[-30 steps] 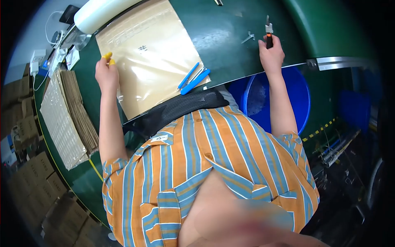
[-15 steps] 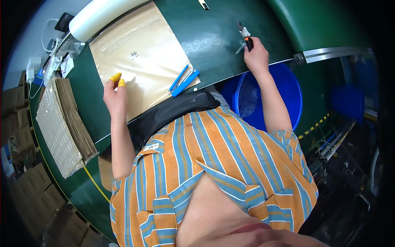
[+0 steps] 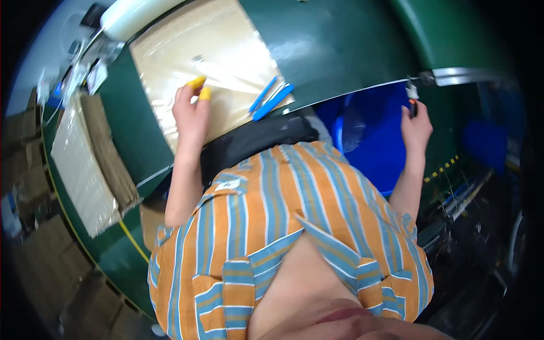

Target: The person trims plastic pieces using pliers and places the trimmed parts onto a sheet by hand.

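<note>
My left hand [image 3: 192, 110], with yellow covers on two fingertips, is over the lower part of a tan sheet under clear plastic [image 3: 209, 51]. Its thumb and finger are apart, and nothing shows between them. In my right hand [image 3: 417, 124] is a black and orange knife-like tool [image 3: 413, 105] with a whitish wrap near its tip. That hand is beyond the table's front edge, at the right side of a blue bin [image 3: 377, 141]. A blue-handled tool [image 3: 273, 102] lies on the sheet's lower right corner.
A stack of brown cardboard sheets [image 3: 107, 150] with a plastic-wrapped piece stands at the left. A white roll [image 3: 141, 17] is at the back left, near cables and small devices. A metal bar [image 3: 470, 76] runs along the right edge of the green table [image 3: 334, 45].
My right hand has moved with its tool off the tabletop, down and right to beside the bin. My left hand has shifted right over the sheet. The small pieces near the tool are no longer visible.
</note>
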`<state>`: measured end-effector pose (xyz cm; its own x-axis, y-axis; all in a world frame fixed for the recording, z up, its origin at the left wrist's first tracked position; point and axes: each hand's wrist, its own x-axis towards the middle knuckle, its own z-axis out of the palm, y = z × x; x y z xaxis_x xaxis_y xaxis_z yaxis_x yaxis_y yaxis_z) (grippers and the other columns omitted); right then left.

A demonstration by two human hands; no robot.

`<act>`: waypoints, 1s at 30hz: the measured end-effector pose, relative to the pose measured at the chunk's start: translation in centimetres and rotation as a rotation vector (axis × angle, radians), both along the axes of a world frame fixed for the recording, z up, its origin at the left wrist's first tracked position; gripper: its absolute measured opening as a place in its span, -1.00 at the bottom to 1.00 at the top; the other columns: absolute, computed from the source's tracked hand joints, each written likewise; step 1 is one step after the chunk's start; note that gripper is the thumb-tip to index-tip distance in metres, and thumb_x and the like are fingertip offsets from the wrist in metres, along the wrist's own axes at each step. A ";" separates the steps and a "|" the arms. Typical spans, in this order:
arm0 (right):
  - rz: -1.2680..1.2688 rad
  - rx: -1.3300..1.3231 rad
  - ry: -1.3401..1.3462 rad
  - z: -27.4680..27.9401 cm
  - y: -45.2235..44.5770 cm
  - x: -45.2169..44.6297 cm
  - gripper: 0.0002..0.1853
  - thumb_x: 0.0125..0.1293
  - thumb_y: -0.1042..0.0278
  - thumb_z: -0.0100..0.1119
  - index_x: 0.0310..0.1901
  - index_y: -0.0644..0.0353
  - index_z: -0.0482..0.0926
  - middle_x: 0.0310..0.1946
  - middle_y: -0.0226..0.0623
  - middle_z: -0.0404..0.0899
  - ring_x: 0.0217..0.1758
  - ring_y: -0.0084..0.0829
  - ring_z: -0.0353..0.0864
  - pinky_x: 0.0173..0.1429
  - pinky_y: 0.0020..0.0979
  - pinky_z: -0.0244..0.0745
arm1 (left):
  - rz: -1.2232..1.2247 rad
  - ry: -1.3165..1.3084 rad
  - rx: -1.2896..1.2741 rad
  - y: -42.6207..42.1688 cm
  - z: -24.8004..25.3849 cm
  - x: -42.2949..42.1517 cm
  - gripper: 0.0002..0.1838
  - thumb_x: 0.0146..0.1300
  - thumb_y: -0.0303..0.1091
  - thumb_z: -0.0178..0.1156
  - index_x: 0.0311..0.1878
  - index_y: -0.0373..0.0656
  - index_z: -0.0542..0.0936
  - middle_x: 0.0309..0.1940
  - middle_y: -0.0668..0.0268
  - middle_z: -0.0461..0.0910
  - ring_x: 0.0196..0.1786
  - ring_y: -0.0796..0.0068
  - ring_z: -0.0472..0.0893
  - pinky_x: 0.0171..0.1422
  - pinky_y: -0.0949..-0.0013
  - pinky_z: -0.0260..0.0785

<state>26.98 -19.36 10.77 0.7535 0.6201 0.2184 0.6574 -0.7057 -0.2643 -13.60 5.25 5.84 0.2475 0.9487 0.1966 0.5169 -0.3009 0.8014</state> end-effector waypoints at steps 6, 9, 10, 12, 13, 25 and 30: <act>0.297 0.183 -0.275 4.5 6.2 4.7 -0.57 0.17 0.33 0.28 0.10 0.15 0.48 -0.09 -0.12 0.60 -0.06 -0.05 0.62 0.03 -0.16 0.54 | -0.044 0.050 0.024 -0.2 0.3 0.2 -0.72 0.21 -0.51 0.16 0.00 -0.26 0.61 -0.25 0.19 0.54 -0.14 0.32 0.53 0.00 0.32 0.38; 0.317 0.140 -0.360 7.5 10.6 10.5 -0.56 0.18 0.28 0.26 0.10 0.19 0.48 -0.07 -0.03 0.55 0.00 0.02 0.57 0.05 -0.11 0.53 | -0.012 0.039 0.002 -0.3 0.6 0.2 -0.75 0.22 -0.56 0.13 -0.03 -0.33 0.59 -0.24 0.19 0.52 -0.15 0.32 0.52 0.02 0.36 0.38; 0.312 0.130 -0.392 8.1 12.4 12.8 -0.56 0.19 0.26 0.25 0.09 0.20 0.49 -0.06 0.00 0.54 0.01 0.04 0.57 0.07 -0.09 0.52 | 0.010 0.038 -0.008 -0.4 0.9 0.3 -0.76 0.22 -0.57 0.13 -0.04 -0.34 0.59 -0.24 0.18 0.52 -0.15 0.32 0.52 0.03 0.36 0.38; 0.258 0.080 -0.396 9.1 15.8 17.9 -0.57 0.20 0.22 0.24 0.08 0.22 0.50 -0.03 0.02 0.53 0.03 0.04 0.56 0.10 -0.09 0.51 | 0.038 0.068 -0.001 -0.4 1.4 0.5 -0.76 0.23 -0.57 0.13 -0.04 -0.34 0.58 -0.24 0.18 0.52 -0.15 0.31 0.52 0.03 0.35 0.38; 0.198 0.021 -0.394 9.6 17.4 20.5 -0.56 0.22 0.18 0.24 0.07 0.23 0.51 -0.01 0.03 0.52 0.06 0.04 0.56 0.14 -0.08 0.49 | 0.061 0.101 -0.004 -0.3 1.7 0.6 -0.76 0.23 -0.58 0.13 -0.03 -0.33 0.58 -0.25 0.18 0.52 -0.15 0.30 0.53 0.03 0.35 0.39; -0.262 -0.151 -0.252 14.6 31.9 40.8 -0.40 0.30 -0.15 0.11 0.23 0.11 0.51 0.28 -0.10 0.41 0.36 -0.04 0.33 0.38 -0.10 0.33 | 0.206 0.305 -0.007 2.3 3.5 4.2 -0.77 0.22 -0.61 0.11 -0.05 -0.32 0.58 -0.28 0.18 0.50 -0.19 0.30 0.52 -0.03 0.35 0.38; -0.326 -0.291 -0.167 15.1 33.1 41.1 -0.38 0.29 -0.25 0.06 0.20 0.03 0.55 0.26 -0.27 0.49 0.39 -0.10 0.30 0.40 -0.16 0.28 | 0.160 0.251 -0.053 3.2 2.3 5.6 -0.78 0.21 -0.63 0.10 -0.07 -0.37 0.57 -0.28 0.19 0.47 -0.20 0.35 0.49 -0.05 0.39 0.36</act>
